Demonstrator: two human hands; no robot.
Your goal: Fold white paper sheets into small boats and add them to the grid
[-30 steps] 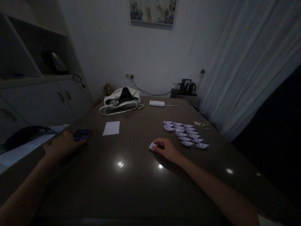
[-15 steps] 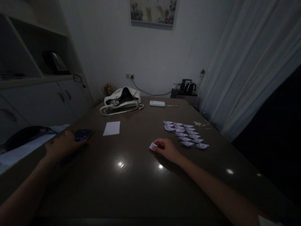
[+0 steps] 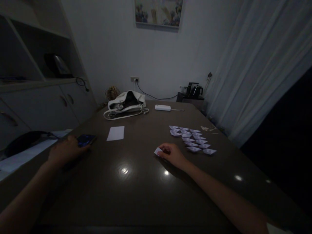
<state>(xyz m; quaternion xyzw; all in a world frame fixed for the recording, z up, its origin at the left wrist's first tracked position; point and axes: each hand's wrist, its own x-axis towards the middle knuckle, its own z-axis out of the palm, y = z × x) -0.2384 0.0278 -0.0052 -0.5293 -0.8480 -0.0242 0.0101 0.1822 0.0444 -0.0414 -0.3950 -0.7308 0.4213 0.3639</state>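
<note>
On the dark glossy desk (image 3: 136, 188), the right hand (image 3: 173, 155) rests with its fingers curled together onto a small folded piece of pale paper (image 3: 158, 151), pinning it against the surface; the paper's corner pokes out at the hand's left edge. Just beyond and to the right of that hand lie rows of small folded pale-lilac paper boats (image 3: 192, 139), set close to one another. The left hand (image 3: 65, 150) lies near the desk's left edge, its fingers closed over the near end of a dark smartphone with a dimly lit blue screen (image 3: 85, 140). A flat white rectangular sheet of paper (image 3: 115, 133) lies between phone and boats, further back. Beyond it sit a white leather handbag (image 3: 125, 103) and a white rectangular power bank (image 3: 162, 107).
</note>
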